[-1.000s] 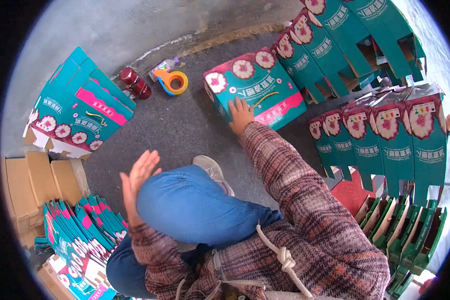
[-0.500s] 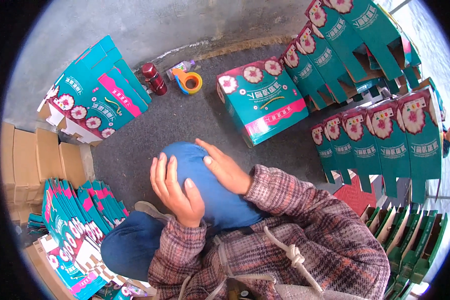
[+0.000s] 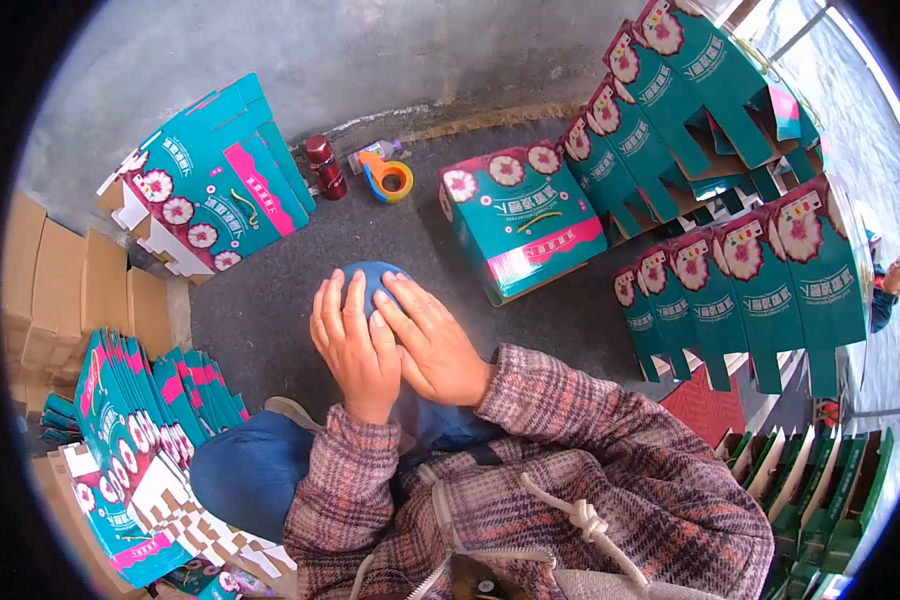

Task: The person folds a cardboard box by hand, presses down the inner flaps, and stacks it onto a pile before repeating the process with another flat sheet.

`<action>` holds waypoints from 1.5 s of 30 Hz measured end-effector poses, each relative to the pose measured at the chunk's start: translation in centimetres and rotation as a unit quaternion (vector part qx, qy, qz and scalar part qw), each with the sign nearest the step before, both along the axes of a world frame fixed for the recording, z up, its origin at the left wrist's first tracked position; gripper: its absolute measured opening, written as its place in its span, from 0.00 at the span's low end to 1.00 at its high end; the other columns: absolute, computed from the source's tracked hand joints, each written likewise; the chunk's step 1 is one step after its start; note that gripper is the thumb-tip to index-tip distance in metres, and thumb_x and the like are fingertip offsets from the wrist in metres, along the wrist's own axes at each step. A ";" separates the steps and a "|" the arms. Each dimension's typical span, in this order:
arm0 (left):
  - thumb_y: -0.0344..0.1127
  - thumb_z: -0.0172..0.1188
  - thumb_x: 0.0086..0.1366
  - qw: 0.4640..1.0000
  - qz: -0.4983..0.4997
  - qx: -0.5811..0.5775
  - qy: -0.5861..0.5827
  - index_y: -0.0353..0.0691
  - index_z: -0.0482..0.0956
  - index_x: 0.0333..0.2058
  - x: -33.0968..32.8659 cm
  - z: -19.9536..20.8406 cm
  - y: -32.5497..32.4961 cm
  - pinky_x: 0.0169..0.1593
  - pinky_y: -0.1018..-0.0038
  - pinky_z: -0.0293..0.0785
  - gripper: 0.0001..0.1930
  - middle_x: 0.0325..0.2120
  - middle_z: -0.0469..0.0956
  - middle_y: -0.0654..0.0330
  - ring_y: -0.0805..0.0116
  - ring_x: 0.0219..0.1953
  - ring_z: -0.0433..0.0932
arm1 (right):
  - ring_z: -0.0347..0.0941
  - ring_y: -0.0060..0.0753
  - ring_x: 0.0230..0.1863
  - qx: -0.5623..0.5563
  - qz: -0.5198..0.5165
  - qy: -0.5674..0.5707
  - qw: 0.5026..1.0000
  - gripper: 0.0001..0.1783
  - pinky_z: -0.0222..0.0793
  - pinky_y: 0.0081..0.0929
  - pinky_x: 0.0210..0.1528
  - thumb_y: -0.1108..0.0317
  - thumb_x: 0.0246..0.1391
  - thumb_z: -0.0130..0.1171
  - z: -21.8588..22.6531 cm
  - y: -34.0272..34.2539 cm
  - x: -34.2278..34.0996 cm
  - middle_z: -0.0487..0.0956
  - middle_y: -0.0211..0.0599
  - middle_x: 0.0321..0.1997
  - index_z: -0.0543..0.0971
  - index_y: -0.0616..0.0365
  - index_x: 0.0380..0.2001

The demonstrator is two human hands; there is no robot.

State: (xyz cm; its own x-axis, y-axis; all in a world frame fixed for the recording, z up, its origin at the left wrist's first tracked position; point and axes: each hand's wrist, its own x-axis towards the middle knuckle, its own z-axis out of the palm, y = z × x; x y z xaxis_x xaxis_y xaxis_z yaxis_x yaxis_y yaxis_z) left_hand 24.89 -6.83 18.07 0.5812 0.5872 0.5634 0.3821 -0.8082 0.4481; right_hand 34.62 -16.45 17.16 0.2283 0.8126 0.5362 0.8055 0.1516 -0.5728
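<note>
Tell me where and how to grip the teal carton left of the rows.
Judging by its boxy shape, the left hand and right hand probably fit best on the left and right walls of the teal carton, toward their near ends. Come from the near side, since a row of cartons crowds its far right.

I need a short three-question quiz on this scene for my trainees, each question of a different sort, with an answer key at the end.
1. Choose one: the bare left hand and bare right hand rest on
A) stacked brown cartons
B) a blue denim knee
C) the grey wall

2. True or false: in the picture, the dark-red cylindrical flask is left of the orange-and-yellow plastic-looking ring.

3. Short answer: what colour is the wavy-edged band on the teal cardboard box nearest the middle of the view?

Key: 1. B; 2. True; 3. Pink.
</note>
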 end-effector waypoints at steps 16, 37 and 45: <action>0.39 0.57 0.60 0.983 0.156 0.044 0.085 0.32 0.72 0.52 -17.4 7.9 1.6 0.63 0.54 0.57 0.23 0.56 0.68 0.46 0.46 0.60 0.63 | 0.49 0.51 0.71 -0.075 0.090 -0.188 0.975 0.27 0.45 0.55 0.68 0.64 0.47 0.58 1.5 0.5 -2.0 0.57 0.47 0.69 0.72 0.57 0.53; 0.38 0.54 0.68 0.772 0.227 -0.426 -0.414 0.34 0.74 0.49 -32.0 -2.0 11.7 0.45 0.76 0.73 0.16 0.45 0.76 0.57 0.70 0.44 0.76 | 0.72 0.45 0.49 -0.066 0.039 -0.248 0.966 0.14 0.67 0.40 0.52 0.66 0.49 0.61 3.9 9.3 -2.4 0.77 0.41 0.45 0.78 0.59 0.39; 0.35 0.55 0.66 0.562 0.287 -0.497 -0.596 0.32 0.69 0.51 -44.7 -12.3 18.0 0.55 0.65 0.71 0.19 0.50 0.71 0.53 0.61 0.53 0.71 | 0.73 0.46 0.49 -0.089 0.012 -0.248 0.964 0.13 0.67 0.39 0.52 0.69 0.49 0.60 4.3 9.6 -1.7 0.78 0.41 0.44 0.79 0.59 0.40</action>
